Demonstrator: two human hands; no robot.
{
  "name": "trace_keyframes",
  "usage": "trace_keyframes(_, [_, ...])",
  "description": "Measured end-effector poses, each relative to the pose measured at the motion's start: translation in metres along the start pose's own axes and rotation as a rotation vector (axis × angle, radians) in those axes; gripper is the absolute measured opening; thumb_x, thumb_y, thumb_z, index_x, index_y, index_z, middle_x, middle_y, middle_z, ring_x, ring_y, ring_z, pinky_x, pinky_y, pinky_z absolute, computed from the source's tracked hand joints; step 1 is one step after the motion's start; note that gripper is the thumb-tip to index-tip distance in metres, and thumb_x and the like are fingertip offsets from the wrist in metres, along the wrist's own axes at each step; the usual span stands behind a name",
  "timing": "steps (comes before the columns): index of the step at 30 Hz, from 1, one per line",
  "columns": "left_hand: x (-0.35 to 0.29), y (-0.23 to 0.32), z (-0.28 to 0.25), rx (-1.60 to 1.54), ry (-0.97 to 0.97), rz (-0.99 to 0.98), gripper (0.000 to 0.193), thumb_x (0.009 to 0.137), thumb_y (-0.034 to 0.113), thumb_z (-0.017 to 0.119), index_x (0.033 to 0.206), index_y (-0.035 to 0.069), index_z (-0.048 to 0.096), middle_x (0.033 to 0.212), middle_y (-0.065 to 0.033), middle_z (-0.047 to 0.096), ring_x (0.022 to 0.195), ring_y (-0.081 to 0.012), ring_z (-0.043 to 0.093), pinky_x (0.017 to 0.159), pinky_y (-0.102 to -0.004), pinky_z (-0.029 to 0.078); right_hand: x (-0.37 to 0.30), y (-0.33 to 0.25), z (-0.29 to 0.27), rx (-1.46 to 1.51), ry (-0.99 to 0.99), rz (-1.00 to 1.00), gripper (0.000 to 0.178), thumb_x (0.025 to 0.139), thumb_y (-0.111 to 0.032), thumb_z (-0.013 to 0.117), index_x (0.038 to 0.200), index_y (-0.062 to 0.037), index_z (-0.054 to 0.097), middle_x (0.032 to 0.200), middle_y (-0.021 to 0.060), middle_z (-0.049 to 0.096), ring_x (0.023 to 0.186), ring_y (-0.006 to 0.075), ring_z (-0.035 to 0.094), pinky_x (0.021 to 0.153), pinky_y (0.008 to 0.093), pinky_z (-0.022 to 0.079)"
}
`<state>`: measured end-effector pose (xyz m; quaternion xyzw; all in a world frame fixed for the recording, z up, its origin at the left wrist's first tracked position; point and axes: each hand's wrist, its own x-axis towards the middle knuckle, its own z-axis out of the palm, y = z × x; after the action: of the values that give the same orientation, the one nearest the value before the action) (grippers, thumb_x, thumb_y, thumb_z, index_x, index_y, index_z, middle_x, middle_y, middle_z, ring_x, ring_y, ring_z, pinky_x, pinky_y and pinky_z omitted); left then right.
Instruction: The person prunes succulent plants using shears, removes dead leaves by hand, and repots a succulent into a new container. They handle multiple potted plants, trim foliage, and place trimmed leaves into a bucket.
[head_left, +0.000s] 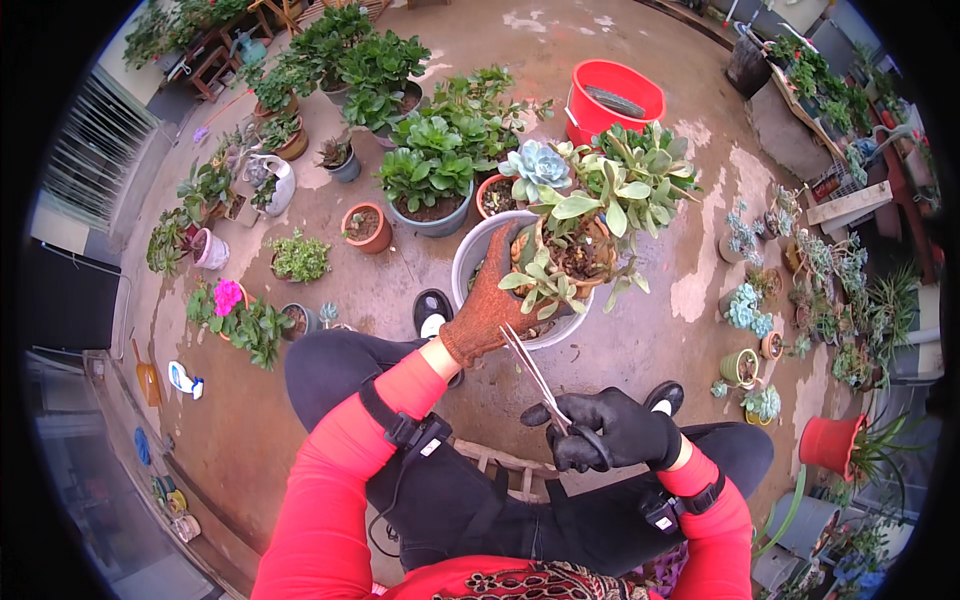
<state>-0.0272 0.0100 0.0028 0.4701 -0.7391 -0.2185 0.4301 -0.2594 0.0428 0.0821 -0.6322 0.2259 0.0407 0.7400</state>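
Observation:
My left hand [482,312], in a rusty-brown knitted glove, is closed around the side of a terracotta-coloured pot [543,250]. Leafy green succulents [622,185] spill over its rim, with dark soil showing between them. This pot is above a pale grey tub [467,262], whose inside is mostly hidden; I cannot tell whether the pot rests on it. In a black glove, my right hand [620,428] grips a slender silver two-pronged tool [533,368]. Its tips are slightly apart and point up and left, near my left wrist. The glove covers the tool's handle.
Behind the tub stand a red bucket [615,75], a blue-grey pot [440,222] with leafy plants and a small terracotta pot [366,232]. Several potted succulents [745,310] line the right side. A white spray bottle [183,380] is at left. A wooden ladder-like frame [510,465] lies between my legs.

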Motion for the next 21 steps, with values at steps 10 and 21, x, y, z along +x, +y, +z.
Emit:
trace_keyframes(10, [-0.007,-0.004,0.003,-0.450,0.060,-0.231,0.113,0.073,0.019,0.087,0.151,-0.002,0.009,0.146,-0.0207,0.042,0.135,-0.0293,0.044,0.115,-0.0403,0.035,-0.029,0.009,-0.012,0.269,0.014,-0.189,0.057,0.094,-0.028,0.072,0.137,0.0026,0.051,0.081,0.0031,0.068,0.071,0.0103,0.062,0.067,0.0263,0.050])
trace_keyframes(21, [-0.003,0.004,0.001,-0.491,0.026,-0.213,0.105,0.076,0.008,0.082,0.151,0.000,0.009,0.148,-0.0193,0.040,0.134,-0.0288,0.047,0.114,-0.0382,0.036,-0.041,0.013,-0.016,0.294,-0.029,-0.329,0.067,0.088,-0.037,0.077,0.137,0.0026,0.053,0.086,0.0043,0.069,0.076,0.0131,0.065,0.071,0.0287,0.052])
